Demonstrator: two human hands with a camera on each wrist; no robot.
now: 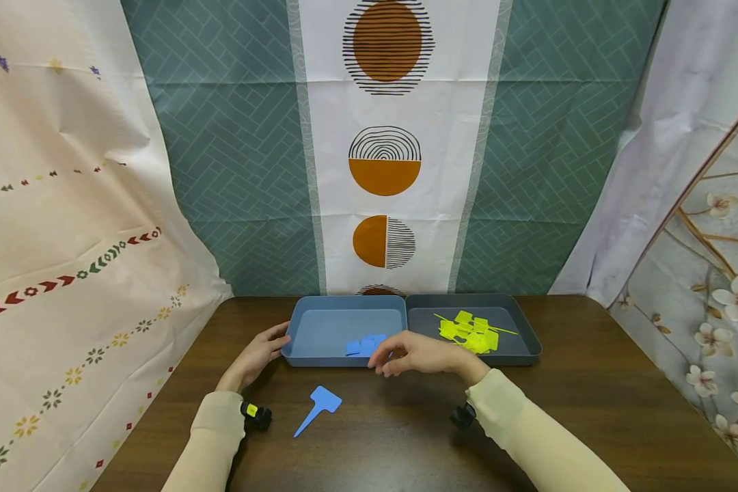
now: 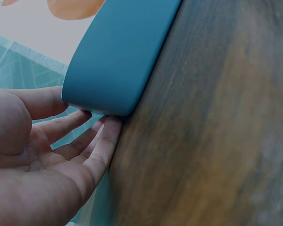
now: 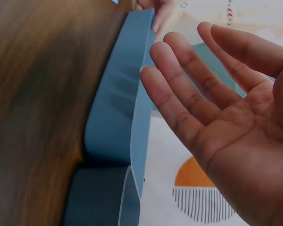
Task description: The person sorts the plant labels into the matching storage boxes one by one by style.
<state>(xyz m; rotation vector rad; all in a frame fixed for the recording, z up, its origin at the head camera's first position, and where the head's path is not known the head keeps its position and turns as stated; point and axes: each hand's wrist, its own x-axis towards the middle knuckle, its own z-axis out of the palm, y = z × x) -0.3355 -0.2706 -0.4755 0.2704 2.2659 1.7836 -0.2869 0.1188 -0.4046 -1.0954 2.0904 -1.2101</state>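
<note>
My left hand (image 1: pixel 260 352) rests against the left end of the blue tray (image 1: pixel 322 331). In the left wrist view its thumb is at the rim and the fingertips touch the end wall (image 2: pixel 118 61). Over the front right edge of that tray hovers my right hand (image 1: pixel 421 351), fingers loosely bent and holding nothing; the right wrist view shows its bare palm (image 3: pixel 226 136). A blue T-shaped plant label (image 1: pixel 324 399) lies on the table in front of the tray. Several blue labels (image 1: pixel 365 346) are inside the tray, partly hidden by the right hand.
To the right, a dark grey tray (image 1: pixel 419 316) adjoins the blue one and holds a pile of yellow plant labels (image 1: pixel 473 335). Both stand on the brown table (image 1: pixel 566 396) near its back edge, before a patterned curtain (image 1: pixel 246 171). Printed cloths hang at both sides.
</note>
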